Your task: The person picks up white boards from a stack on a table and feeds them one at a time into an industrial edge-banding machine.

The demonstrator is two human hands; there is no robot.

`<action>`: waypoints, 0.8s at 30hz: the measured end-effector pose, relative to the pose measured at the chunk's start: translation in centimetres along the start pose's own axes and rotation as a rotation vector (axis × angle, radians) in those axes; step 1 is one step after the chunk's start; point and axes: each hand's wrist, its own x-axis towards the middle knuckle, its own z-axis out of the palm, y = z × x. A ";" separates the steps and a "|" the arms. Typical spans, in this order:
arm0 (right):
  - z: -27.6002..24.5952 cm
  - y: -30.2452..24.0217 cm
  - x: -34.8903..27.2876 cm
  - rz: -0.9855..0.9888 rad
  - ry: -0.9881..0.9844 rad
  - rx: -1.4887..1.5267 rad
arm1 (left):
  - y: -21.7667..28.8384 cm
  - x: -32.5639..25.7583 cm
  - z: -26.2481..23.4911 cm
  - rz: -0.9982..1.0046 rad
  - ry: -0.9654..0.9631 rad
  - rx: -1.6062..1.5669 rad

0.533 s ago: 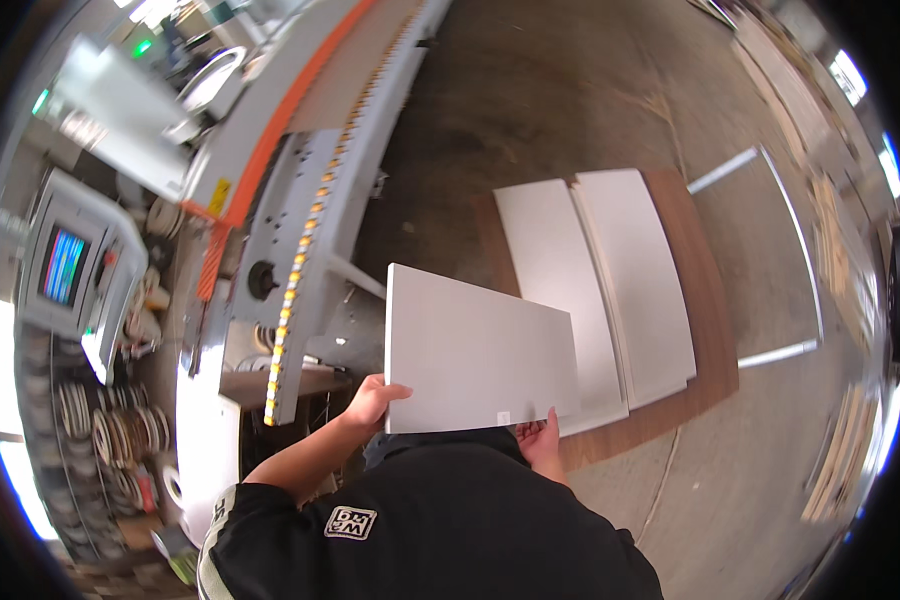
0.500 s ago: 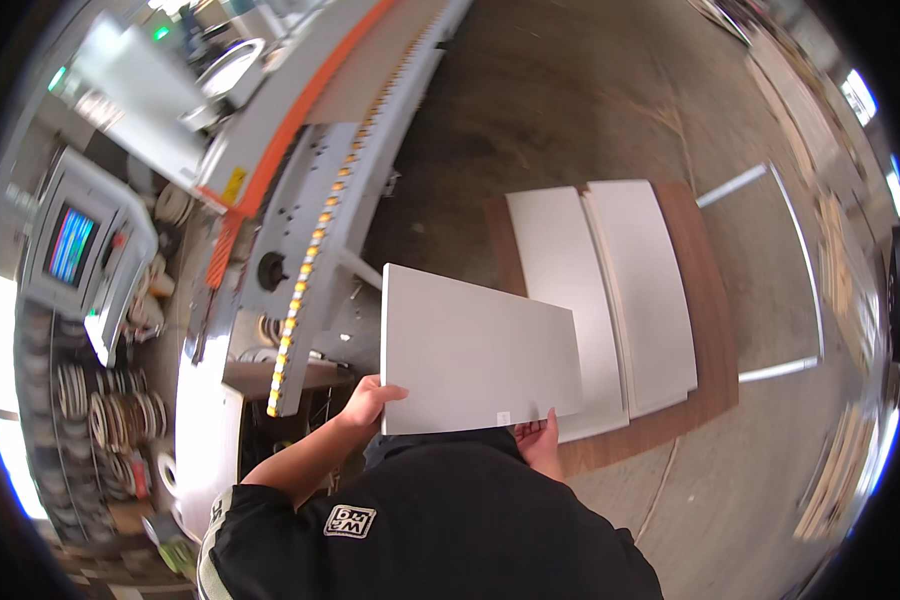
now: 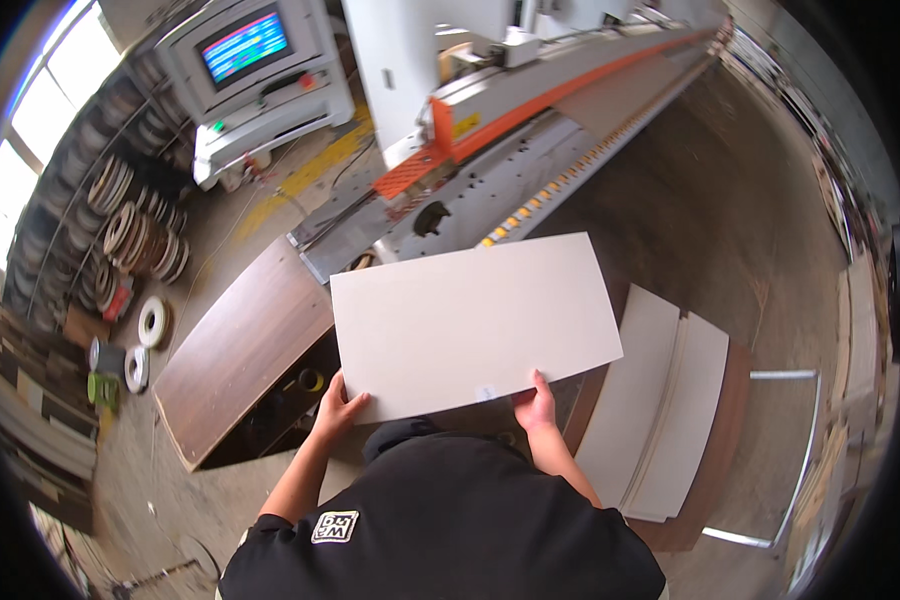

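Note:
A flat white rectangular panel point(image 3: 475, 320) is held up in front of my body, its long edge toward me. My left hand point(image 3: 338, 405) grips its near left corner, thumb on top and the other fingers hidden beneath. Along the near edge, further right, my right hand point(image 3: 536, 404) grips the panel the same way, close to a small white label point(image 3: 485, 392). Just beyond the panel's far edge runs the feed bed of a long machine point(image 3: 510, 175) with an orange guard and a row of yellow rollers.
White panels point(image 3: 625, 390) lie on a brown board point(image 3: 732, 420) at right. At left stands a wood-topped table point(image 3: 255, 350). A control console with a lit screen point(image 3: 245, 47) is at the far left, near a rack of edging rolls point(image 3: 135, 235). A metal frame point(image 3: 815, 430) lies on the floor.
My view has swung left toward the machine and console. The panel has turned with me and now lies more level, and my right hand has its thumb on top of the near edge.

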 end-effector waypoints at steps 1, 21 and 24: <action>1.8 1.2 0.9 0.021 -0.031 -0.035 | 0.0 -0.7 -2.5 -0.176 0.000 0.093; 19.5 12.3 13.6 0.676 -0.135 -1.423 | -7.4 -4.5 -15.0 -0.291 0.251 0.846; 18.8 12.7 14.6 0.598 -0.087 -1.269 | -7.0 -2.9 -13.8 -0.313 0.318 0.810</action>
